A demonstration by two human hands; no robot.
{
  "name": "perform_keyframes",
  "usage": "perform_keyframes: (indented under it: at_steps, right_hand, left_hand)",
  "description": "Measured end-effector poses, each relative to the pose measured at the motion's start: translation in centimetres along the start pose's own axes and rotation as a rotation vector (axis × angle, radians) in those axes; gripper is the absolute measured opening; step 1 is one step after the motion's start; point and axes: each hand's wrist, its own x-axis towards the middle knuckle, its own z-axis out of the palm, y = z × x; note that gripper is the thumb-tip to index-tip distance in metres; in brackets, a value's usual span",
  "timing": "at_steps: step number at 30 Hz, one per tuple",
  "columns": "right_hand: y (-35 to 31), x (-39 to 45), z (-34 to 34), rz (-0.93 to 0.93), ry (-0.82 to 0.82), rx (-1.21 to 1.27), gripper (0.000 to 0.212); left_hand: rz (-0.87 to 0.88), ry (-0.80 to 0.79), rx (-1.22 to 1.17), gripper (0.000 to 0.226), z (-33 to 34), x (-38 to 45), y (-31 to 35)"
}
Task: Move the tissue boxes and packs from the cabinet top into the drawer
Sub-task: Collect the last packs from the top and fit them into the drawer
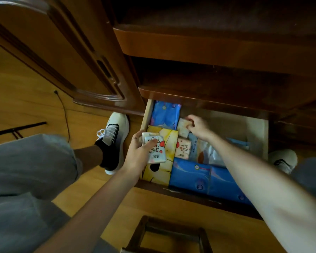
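The open drawer (256,130) sits low in the cabinet, partly filled. My left hand (137,154) is shut on a stack of small white pocket tissue packs (156,149), held over the yellow tissue box (164,172) at the drawer's left. My right hand (197,126) reaches deeper in, fingers closed on another small pocket pack (182,127). One more small pack (183,147) lies flat between my hands. Blue tissue packs lie at the back left (165,114) and along the front (208,179). The cabinet top is out of view.
A clear plastic wrapper (212,154) lies mid-drawer; the drawer's right side shows bare wood. An open cabinet door (66,57) stands at the left. My shoes (113,139) rest on the wooden floor beside a black cable (65,114). A wooden stool frame (168,234) stands below.
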Motion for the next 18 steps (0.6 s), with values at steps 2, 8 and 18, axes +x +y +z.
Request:
perform_keyframes:
  at_steps: [2,8,18]
  right_hand:
    - [0.3,0.5,0.0,-0.041,-0.032,-0.084,0.039]
    - [0.7,0.3,-0.1,-0.055,-0.184,-0.185,0.085]
    - [1.6,-1.0,0.1,-0.002,-0.102,-0.244,0.052]
  left_hand:
    - [-0.017,0.004,0.01,0.046,0.3,0.0,0.1]
    - [-0.01,-0.002,0.039,0.037,1.0,0.4,0.1]
    - [0.012,-0.01,0.039,0.033,1.1,-0.1,0.1]
